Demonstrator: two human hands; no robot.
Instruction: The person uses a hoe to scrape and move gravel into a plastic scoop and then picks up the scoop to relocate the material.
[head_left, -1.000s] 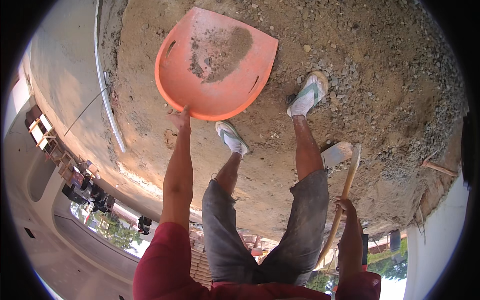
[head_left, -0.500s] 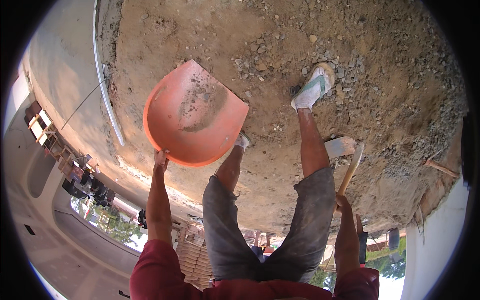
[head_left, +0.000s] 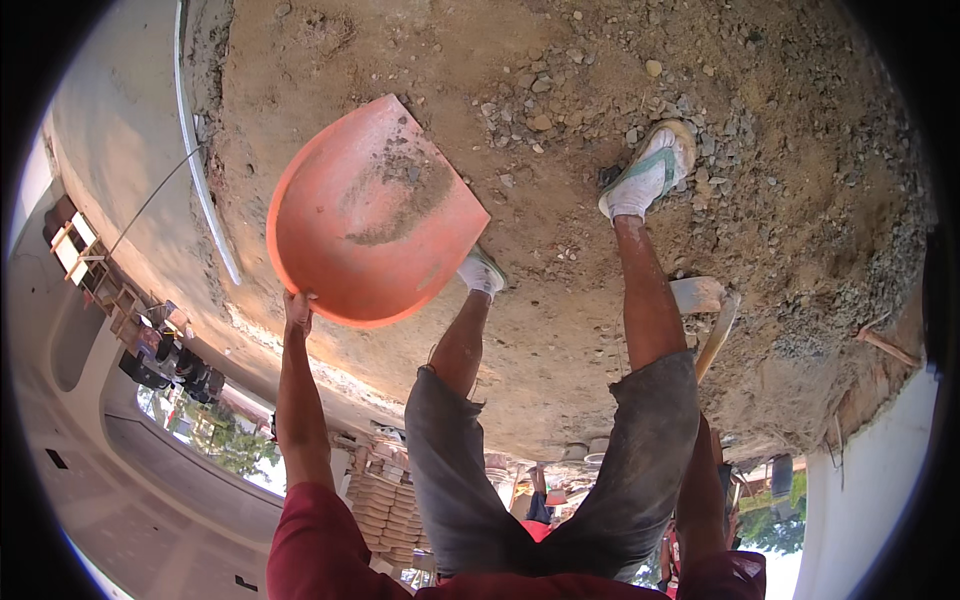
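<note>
My left hand (head_left: 298, 310) grips the rim of a wide orange scoop pan (head_left: 370, 215), which has a smear of brown soil inside it. The pan is held over the earth beside my left foot (head_left: 483, 272). My right hand (head_left: 706, 440) shows only partly behind my grey shorts and holds the wooden handle (head_left: 718, 335) of a hoe. The hoe's blade (head_left: 697, 293) rests on the dirt by my right leg. My right foot (head_left: 648, 170), in a white sandal, stands on loose gravel.
Brown soil and scattered gravel (head_left: 800, 330) cover the ground. A white pipe (head_left: 205, 180) runs along the edge of a concrete surface at the left. Stacked round baskets (head_left: 375, 500) stand behind my legs, and a white wall (head_left: 870, 480) lies at the right.
The orange pan has swung away from the far dirt toward my left side and turned. My left hand has drawn nearer with it. The hoe and my right arm have barely moved.
</note>
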